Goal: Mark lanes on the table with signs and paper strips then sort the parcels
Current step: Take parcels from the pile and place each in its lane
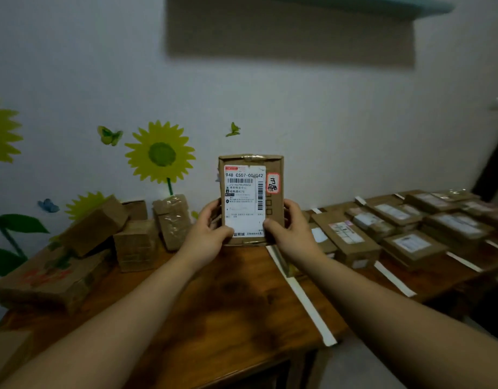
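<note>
I hold a flat cardboard parcel [250,192] upright in front of me, its white shipping label and a small red-edged sticker facing the camera. My left hand [207,228] grips its lower left edge and my right hand [288,228] grips its lower right edge. White paper strips [307,301] run across the wooden table [214,304] as lane lines. Several flat labelled parcels [405,231] lie in rows between the strips on the right. Unsorted brown boxes [135,242] are piled at the left, against the wall.
A large flat box [51,279] lies at the table's left corner. The wall behind carries sunflower and butterfly stickers. The table's front edge runs diagonally below my arms. A dark doorway shows at the far right.
</note>
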Demonstrator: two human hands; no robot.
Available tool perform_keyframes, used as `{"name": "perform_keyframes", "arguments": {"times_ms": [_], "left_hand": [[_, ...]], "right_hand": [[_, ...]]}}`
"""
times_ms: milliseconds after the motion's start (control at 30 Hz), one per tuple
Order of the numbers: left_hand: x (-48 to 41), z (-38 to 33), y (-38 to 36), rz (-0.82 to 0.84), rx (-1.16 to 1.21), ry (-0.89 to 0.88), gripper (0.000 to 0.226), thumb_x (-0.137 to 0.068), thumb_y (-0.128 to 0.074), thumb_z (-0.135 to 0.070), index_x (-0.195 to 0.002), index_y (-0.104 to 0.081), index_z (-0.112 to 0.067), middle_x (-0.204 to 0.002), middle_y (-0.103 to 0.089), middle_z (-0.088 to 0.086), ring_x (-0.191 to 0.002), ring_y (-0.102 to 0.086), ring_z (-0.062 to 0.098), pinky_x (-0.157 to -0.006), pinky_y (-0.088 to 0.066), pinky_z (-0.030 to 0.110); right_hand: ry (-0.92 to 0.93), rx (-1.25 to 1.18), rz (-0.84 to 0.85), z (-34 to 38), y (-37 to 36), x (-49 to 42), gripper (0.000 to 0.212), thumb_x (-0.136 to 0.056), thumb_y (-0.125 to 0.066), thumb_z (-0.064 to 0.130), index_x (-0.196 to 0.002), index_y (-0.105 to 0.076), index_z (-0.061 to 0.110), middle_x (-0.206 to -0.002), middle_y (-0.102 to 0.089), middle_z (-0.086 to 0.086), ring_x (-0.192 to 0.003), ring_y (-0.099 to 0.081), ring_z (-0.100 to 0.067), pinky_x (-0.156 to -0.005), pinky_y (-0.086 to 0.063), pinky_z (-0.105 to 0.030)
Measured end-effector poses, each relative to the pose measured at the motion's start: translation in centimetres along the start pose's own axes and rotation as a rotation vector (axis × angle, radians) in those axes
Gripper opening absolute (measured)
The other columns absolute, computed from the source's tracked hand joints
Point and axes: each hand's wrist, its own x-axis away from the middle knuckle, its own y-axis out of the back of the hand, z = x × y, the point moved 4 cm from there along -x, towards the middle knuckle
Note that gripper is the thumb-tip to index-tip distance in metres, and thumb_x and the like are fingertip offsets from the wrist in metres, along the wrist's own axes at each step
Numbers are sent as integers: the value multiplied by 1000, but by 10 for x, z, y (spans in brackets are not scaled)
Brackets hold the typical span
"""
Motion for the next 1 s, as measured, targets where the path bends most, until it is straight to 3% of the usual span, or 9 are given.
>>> {"name": "perform_keyframes", "arguments": {"times_ms": [133,233,400,500,633,733,833,900,1000], "left_hand": [[-8,-1,-91,93,2,29,63,-83,-53,10,-137,-38,-18,-112,-60,-10,-91,-60,-1,-59,-51,13],[-14,0,-164,177,6,58,63,-86,-55,5,-139,-35,-23,-113,-57,-9,-90,-58,-1,-60,-53,14],[-16,6,-276,330,-30,69,66,-88,-58,-3,-143,-30,-26,-137,-50,1,-101,-54,7,-65,-55,18],[-25,11,-329,416,-71,71,67,-88,-58,-7,-144,-27,-28,-142,-46,0,-103,-53,8,-76,-56,26],[-44,19,-396,533,-89,84,68,-88,-58,-7,-144,-27,-29,-140,-48,0,-86,-55,-3,-59,-52,17],[-62,27,-442,585,-118,86,69,-88,-58,-7,-145,-25,-27,-141,-47,1,-88,-56,0,-61,-54,17],[-86,37,-486,625,-110,101,68,-89,-57,-8,-146,-24,-27,-142,-46,2,-104,-55,9,-73,-56,23],[-107,40,-516,633,-116,100,66,-89,-57,-9,-145,-26,-27,-139,-48,1,-94,-55,2,-60,-53,15],[-135,40,-568,676,-41,153,64,-89,-56,-8,-143,-29,-28,-130,-55,-3,-80,-60,-2,-55,-51,14]], "right_hand": [[-42,39,-96,-22,85,5,47,-89,-63,20,-131,-44,27,-118,-60,6,-107,-59,-14,-91,-54,-41],[-66,76,-174,-40,153,13,43,-90,-62,24,-129,-46,33,-119,-60,7,-103,-59,-9,-86,-55,-35],[-98,118,-301,-67,256,30,40,-91,-60,23,-126,-48,38,-121,-60,7,-110,-59,-14,-91,-54,-42],[-128,109,-364,-84,304,37,34,-92,-60,22,-112,-51,48,-101,-62,22,-100,-63,-6,-78,-58,-30],[-169,128,-456,-107,358,38,34,-92,-59,21,-101,-51,53,-98,-58,28,-89,-61,8,-67,-51,-13],[-199,155,-507,-127,397,26,34,-93,-59,23,-112,-50,50,-112,-57,21,-106,-57,-4,-86,-52,-28],[-209,157,-525,-147,434,4,34,-94,-57,24,-107,-48,55,-106,-58,25,-107,-59,-6,-82,-53,-25],[-222,186,-541,-159,460,-13,34,-94,-56,25,-112,-47,53,-108,-59,23,-109,-59,-7,-80,-53,-24],[-246,249,-573,-171,504,-34,46,-94,-57,26,-134,-42,41,-124,-57,15,-115,-56,-11,-93,-51,-37]]}}
